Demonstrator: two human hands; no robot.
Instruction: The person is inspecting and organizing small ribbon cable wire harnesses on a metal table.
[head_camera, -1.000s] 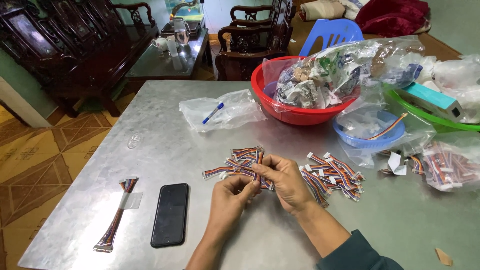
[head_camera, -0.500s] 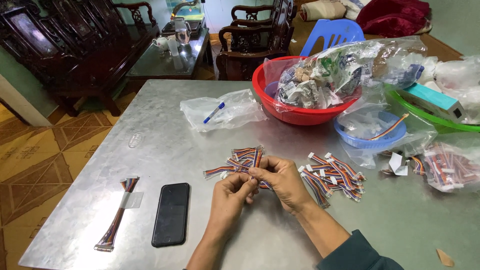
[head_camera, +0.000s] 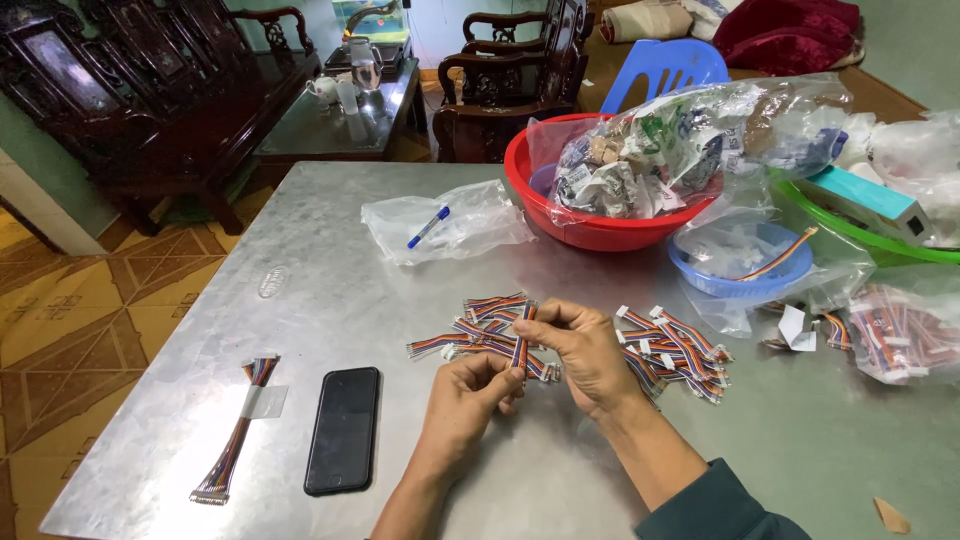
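A short multicoloured ribbon cable (head_camera: 520, 338) stands nearly upright, pinched at its top by the right hand (head_camera: 585, 352) and at its bottom by the left hand (head_camera: 468, 400), both closed on it. More loose cables (head_camera: 672, 348) lie right, a black phone (head_camera: 344, 428) and taped cable bundle (head_camera: 238, 430) left on the metal surface (head_camera: 330, 290).

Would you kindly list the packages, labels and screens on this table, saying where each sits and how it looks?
Phone: flat near the left hand, black, screen dark.
Clear bag: mid-table, crumpled, holding a blue pen.
Box: far right, long, teal and white.
Label: white strip round the left cable bundle.
Wrapper-filled bag: in the red basin.
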